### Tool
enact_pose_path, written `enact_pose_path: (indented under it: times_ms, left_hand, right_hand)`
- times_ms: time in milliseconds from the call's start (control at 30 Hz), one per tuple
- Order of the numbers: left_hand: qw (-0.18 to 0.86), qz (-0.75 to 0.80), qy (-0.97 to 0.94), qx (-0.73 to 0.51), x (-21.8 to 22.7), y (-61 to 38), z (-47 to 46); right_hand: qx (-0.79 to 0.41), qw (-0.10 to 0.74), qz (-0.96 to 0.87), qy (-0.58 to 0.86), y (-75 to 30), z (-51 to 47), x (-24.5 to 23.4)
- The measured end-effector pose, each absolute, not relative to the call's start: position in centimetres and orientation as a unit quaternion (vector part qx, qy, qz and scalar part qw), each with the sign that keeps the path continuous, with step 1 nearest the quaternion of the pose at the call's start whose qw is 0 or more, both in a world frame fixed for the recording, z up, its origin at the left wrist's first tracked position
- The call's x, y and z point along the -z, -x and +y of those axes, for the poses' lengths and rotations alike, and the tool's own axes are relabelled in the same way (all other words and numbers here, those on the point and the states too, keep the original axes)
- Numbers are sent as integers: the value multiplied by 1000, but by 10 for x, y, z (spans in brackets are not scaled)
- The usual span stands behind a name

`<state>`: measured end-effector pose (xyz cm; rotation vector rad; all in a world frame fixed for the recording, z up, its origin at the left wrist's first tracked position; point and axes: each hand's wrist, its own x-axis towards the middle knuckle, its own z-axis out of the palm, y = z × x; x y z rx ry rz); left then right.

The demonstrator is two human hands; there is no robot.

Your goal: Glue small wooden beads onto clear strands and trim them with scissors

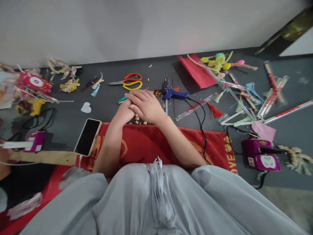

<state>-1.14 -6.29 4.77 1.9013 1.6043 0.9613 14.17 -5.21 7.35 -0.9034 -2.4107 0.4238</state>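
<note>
My right hand lies flat over my left hand, its fingers stretched across the back of it. The fingers of my left hand are hidden underneath. Just beyond them are scissors with one orange and one yellow handle, and a teal pointed tool partly covered by the hands. A blue glue gun with a black cord lies to the right of my right hand. Small pale wooden bits are scattered below the hands. Both forearms rest across a red towel with yellow lettering.
At left are a phone, a white paper heart, a yellow glue gun and part of another person. To the right lie red paper, wrapped sticks, a red tassel and a purple box with cords.
</note>
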Motion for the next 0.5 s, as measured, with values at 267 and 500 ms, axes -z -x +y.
enact_pose_path:
  times_ms: [267, 500]
  left_hand:
    - [115, 588, -705, -379, -74, 12, -63]
    - [52, 570, -773, -274, -77, -14, -71]
  right_hand:
    - [-100, 186, -875, 436, -145, -50, -73]
    - [-92, 168, -855, 481, -146, -55, -86]
